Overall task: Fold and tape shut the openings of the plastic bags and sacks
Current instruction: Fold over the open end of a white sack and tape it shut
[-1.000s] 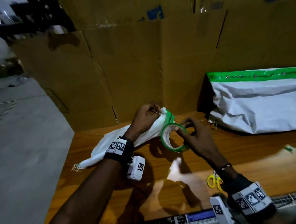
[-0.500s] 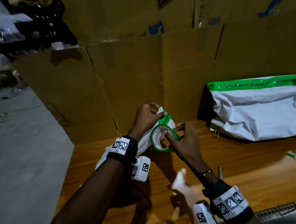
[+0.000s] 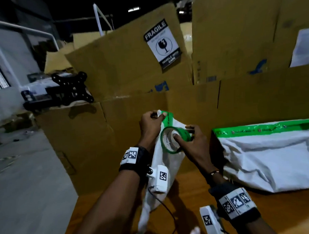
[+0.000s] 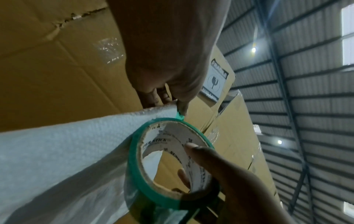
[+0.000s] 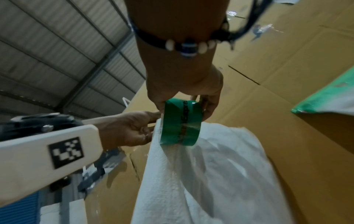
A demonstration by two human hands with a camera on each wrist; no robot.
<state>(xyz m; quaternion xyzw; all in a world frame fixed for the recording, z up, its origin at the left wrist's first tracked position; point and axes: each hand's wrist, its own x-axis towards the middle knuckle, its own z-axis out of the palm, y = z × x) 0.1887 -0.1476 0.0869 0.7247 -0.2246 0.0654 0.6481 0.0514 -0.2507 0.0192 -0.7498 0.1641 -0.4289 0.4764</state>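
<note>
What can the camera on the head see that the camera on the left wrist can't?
Only the head view shows the second white woven sack with its green-taped top lying on the brown wooden table, plus the black metal bracket on a cardboard box.

Only the left wrist view shows the grey corrugated roof with its ceiling lights, and the printing inside the tape's core.

Both show the left hand pinching the small white sack's top, the right hand holding the green tape roll, and the black-and-white FRAGILE sticker.
</note>
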